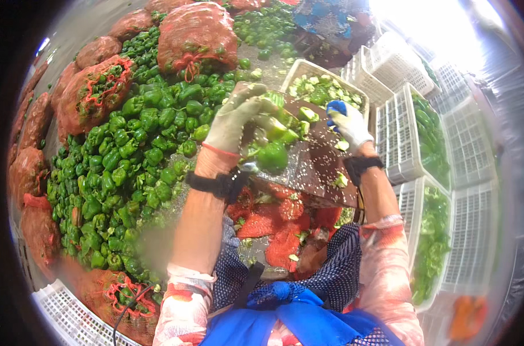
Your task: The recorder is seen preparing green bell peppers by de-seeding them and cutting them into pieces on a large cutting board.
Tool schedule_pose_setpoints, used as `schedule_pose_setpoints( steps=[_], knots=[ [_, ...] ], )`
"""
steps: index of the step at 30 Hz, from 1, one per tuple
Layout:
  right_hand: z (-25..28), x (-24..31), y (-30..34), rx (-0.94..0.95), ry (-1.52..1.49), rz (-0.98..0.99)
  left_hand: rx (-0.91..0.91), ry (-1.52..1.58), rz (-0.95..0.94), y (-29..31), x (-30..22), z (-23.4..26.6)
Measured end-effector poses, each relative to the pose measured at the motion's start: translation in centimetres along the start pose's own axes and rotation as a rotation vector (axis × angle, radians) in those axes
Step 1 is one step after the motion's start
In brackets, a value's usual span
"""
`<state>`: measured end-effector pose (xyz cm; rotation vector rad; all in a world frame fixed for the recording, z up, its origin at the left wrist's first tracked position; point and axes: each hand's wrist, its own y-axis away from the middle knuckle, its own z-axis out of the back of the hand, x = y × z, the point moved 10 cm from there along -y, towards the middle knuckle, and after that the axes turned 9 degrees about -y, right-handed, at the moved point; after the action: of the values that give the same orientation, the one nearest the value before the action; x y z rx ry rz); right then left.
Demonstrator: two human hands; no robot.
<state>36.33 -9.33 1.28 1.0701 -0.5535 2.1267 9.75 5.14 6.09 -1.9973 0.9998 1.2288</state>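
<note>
Gripping cut green peppers (282, 134), the left hand (237, 118) sits by a seed-strewn brown board (324, 161); whether the curled right hand (348, 123) holds anything is unclear. Left of the grip, whole peppers (120, 155) cover the floor among red sacks (198, 37); right, white crates (396, 138) stack.

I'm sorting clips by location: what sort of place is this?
Probably a vegetable-processing area: loose green peppers are heaped beside red mesh sacks, and white plastic crates are stacked at the right.

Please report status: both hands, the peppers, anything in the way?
Left hand beside green peppers; grip unclear. Right hand curled near brown board; contents hidden. Pepper scraps lie on board.
</note>
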Motion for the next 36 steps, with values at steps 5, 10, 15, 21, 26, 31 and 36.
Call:
schedule_pose_setpoints(
  steps=[5, 10, 15, 21, 26, 31, 36],
  knots=[
    [-6.8, -4.0, -4.3, 0.082, 0.356, -0.122, -0.009, 0.011, 0.071, -1.2, 1.8, 0.3],
    [-7.9, -3.9, -3.2, 0.099, 0.366, -0.06, -0.004, -0.003, 0.103, -2.9, 3.3, 0.4],
    [-3.7, -5.1, -1.2, 0.072, -0.596, -0.088, 0.016, -0.038, 0.174, -3.9, 5.4, -2.3],
    [-3.8, 7.7, 8.2, 0.128, -0.561, 0.131, 0.145, -0.278, 0.079, -3.5, 7.7, -5.9],
    [-3.2, 8.5, 10.5, 0.145, -0.618, 0.189, 0.111, -0.236, 0.14, -2.1, 7.4, -6.9],
    [-3.3, 6.3, 11.3, 0.304, -0.797, -0.091, 0.131, -0.417, 0.211, -1.2, 8.5, -7.4],
    [-2.2, 5.0, 10.3, 0.183, -0.291, 0.102, 0.169, -0.468, 0.202, -1.6, 9.4, -8.5]
  ],
)
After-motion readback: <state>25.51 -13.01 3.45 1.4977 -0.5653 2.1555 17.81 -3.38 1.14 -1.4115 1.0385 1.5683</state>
